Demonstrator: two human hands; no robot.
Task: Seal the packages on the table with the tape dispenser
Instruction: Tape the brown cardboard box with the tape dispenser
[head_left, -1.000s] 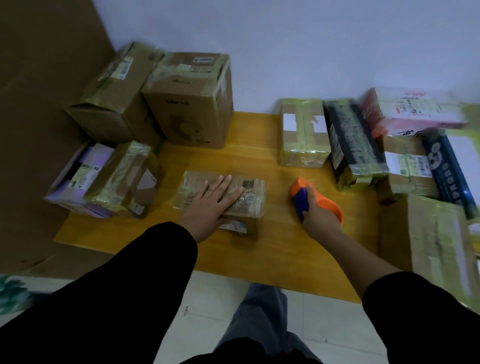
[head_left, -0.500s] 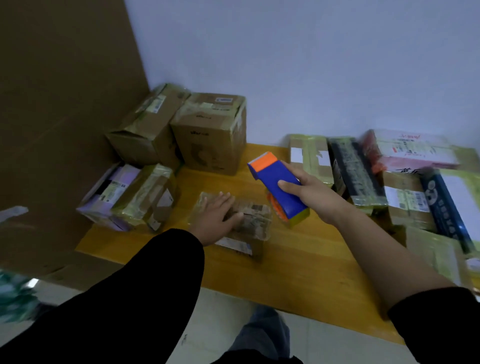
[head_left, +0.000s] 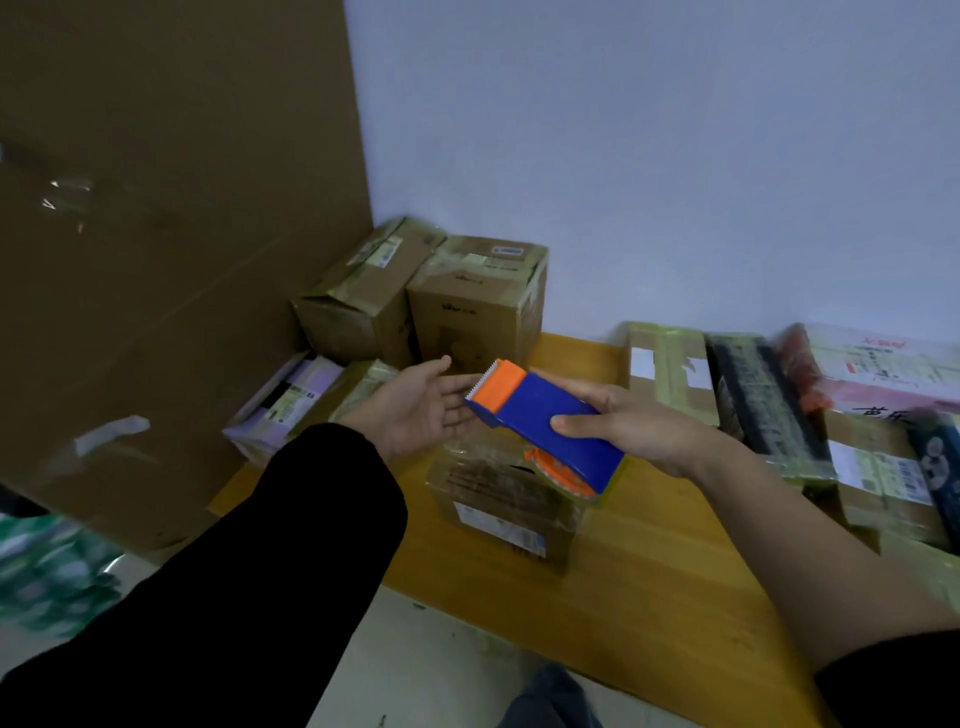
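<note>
Head view showed the sealing work at an early stage for the package in front: the tape dispenser (head_left: 550, 423) was up in the air, above the small package (head_left: 498, 493) that lay flat near the middle of the table (head_left: 649, 597), and no strip of tape could be seen drawn from it onto any box. The right hand (head_left: 641, 434) gripped the dispenser by its blue body, thumb curled over the near face and the fingers wrapped behind. The left hand (head_left: 418, 410) was held palm up with fingers straight, holding nothing, its fingertips just beside the dispenser's toothed end; whether they touched it I could not tell. By my judgement the tape's free end had yet to be found and pulled out before any taping could begin. The small package looked glossy and wrinkled on top, as if already wrapped in clear film, but whether its seam was closed could not be made out. The row of packages on the right (head_left: 769, 415) and the cardboard boxes (head_left: 467, 301) at the back left also shone with tape, so some seemed done. The dispenser itself was a boxy blue shell with an orange head carrying a pale saw-toothed cutter, and an orange hub showing at its lower edge.
</note>
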